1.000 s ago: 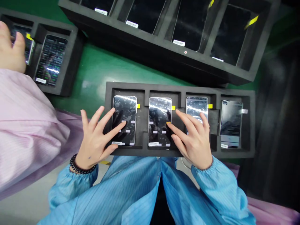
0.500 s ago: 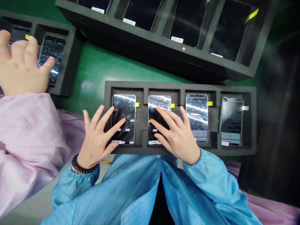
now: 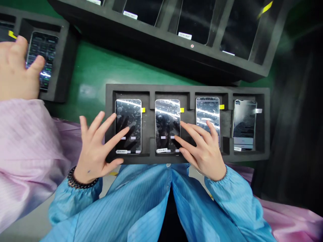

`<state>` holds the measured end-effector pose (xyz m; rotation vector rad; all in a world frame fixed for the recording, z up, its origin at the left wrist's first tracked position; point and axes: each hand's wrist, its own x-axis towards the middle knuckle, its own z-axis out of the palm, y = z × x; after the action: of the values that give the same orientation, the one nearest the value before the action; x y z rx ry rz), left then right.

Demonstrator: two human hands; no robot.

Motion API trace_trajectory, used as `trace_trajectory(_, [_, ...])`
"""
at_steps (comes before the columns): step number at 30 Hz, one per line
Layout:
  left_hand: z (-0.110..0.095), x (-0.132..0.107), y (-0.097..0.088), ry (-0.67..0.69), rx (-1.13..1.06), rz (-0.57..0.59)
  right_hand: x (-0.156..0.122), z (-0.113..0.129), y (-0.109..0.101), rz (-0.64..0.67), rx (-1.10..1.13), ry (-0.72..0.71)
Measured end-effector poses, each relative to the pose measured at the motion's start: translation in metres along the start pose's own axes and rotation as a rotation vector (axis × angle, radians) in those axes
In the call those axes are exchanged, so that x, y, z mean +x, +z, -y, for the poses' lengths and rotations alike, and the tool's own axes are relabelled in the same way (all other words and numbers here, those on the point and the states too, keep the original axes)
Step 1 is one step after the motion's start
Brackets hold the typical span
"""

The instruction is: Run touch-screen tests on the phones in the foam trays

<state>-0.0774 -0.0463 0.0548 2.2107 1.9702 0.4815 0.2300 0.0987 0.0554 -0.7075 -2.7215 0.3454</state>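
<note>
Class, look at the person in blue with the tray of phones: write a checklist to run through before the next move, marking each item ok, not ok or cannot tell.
1. Each compartment of the near tray holds a phone: ok, four phones in a row.
2. Left hand touching the leftmost phone: cannot tell; one fingertip overlaps its screen.
3. Right hand pressing the second phone: cannot tell; one fingertip is at its lower right.
4. Third phone fully visible: not ok, the right hand covers part.
5. Co-worker's hand away from the near tray: ok, it is over the left tray.
</note>
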Motion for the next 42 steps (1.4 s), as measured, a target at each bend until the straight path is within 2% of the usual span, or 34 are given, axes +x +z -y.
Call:
trace_trajectory(4, [0.001, -0.019, -0.008, -0.043, 0.035, -0.042, 0.004, 0.003, 0.005, 0.011, 0.022, -0.044])
trace_trajectory(10, [0.004, -0.034, -0.001, -0.028, 0.063, -0.013, 0.013, 0.011, 0.011, 0.061, 0.043, -0.1])
trace_trajectory(13, [0.004, -0.032, 0.002, -0.051, 0.05, -0.002, 0.009, 0.009, 0.007, 0.027, 0.083, -0.113])
trace_trajectory(20, [-0.004, -0.014, 0.007, 0.048, -0.005, 0.095, -0.008, 0.006, -0.008, 0.02, 0.113, -0.113])
trace_trajectory(25, [-0.002, -0.02, 0.005, 0.019, -0.068, -0.043, -0.013, 0.004, -0.007, 0.041, 0.126, -0.127])
trace_trajectory(28, [-0.003, -0.026, 0.0, -0.044, -0.057, -0.059, -0.011, 0.004, -0.002, 0.055, 0.12, -0.148])
trace_trajectory(34, [-0.004, -0.017, -0.007, -0.218, -0.039, 0.038, -0.001, 0.008, 0.003, 0.087, 0.16, -0.222])
trace_trajectory(37, [0.005, -0.01, -0.008, -0.214, -0.036, 0.079, 0.006, 0.01, 0.005, 0.082, 0.187, -0.255])
trace_trajectory(42, [0.017, 0.006, -0.014, -0.189, 0.043, 0.227, 0.016, 0.013, 0.008, 0.061, 0.207, -0.318])
